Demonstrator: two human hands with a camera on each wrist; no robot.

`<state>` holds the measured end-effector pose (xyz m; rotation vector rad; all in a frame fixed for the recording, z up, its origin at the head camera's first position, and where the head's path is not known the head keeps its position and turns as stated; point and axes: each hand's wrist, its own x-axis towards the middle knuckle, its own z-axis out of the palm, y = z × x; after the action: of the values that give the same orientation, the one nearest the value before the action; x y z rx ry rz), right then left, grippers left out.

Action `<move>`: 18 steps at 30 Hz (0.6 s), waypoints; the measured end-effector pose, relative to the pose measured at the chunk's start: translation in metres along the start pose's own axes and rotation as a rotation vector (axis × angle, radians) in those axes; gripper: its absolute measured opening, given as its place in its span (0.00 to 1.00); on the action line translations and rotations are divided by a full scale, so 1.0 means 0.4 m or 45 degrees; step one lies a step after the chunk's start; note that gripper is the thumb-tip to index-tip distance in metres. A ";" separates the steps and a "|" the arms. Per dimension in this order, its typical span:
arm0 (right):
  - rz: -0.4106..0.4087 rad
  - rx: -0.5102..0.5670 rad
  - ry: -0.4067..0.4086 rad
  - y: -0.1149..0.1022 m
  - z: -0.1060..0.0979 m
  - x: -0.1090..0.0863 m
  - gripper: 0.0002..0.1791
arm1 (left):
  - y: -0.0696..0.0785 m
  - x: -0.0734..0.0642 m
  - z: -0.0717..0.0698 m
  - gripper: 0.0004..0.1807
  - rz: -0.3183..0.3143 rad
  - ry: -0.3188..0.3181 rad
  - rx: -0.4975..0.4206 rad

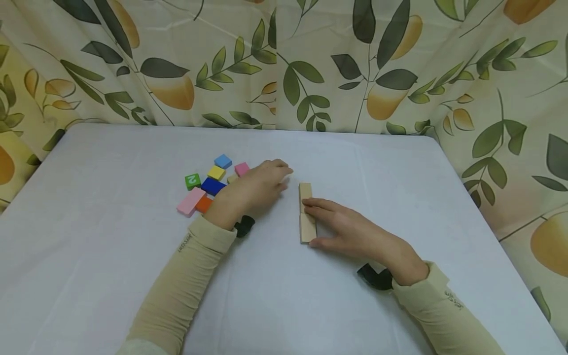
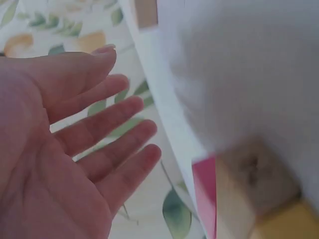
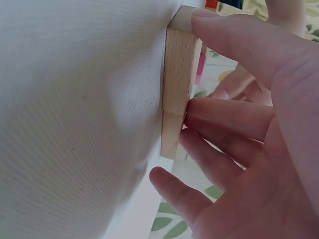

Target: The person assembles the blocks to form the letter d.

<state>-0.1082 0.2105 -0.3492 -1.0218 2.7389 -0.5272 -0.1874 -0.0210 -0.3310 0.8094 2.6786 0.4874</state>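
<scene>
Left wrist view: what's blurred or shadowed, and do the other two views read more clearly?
Left wrist: marked wooden block blurred past reading, grey shadow across the white cloth; head: soft light, white figure discernible on the green block; right wrist: grain visible on the nearer plain wooden block, floral curtain hazy.

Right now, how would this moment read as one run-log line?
left hand: open, empty, near coloured blocks | right hand: touching two plain wooden blocks | block layout: end to end on white cloth
</scene>
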 end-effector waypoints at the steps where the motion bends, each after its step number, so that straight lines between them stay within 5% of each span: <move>1: 0.005 0.003 0.000 0.000 -0.001 0.000 0.38 | -0.007 0.000 -0.007 0.25 -0.021 0.006 0.000; 12: 0.030 0.017 0.005 -0.003 0.004 -0.003 0.38 | -0.085 -0.023 -0.046 0.25 -0.147 0.057 0.047; 18: 0.043 -0.004 0.001 -0.005 0.003 -0.003 0.38 | -0.102 -0.034 -0.042 0.24 -0.110 0.097 0.036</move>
<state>-0.1057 0.2094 -0.3496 -0.9748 2.7534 -0.5190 -0.2023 -0.0646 -0.3296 0.6927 2.7824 0.4698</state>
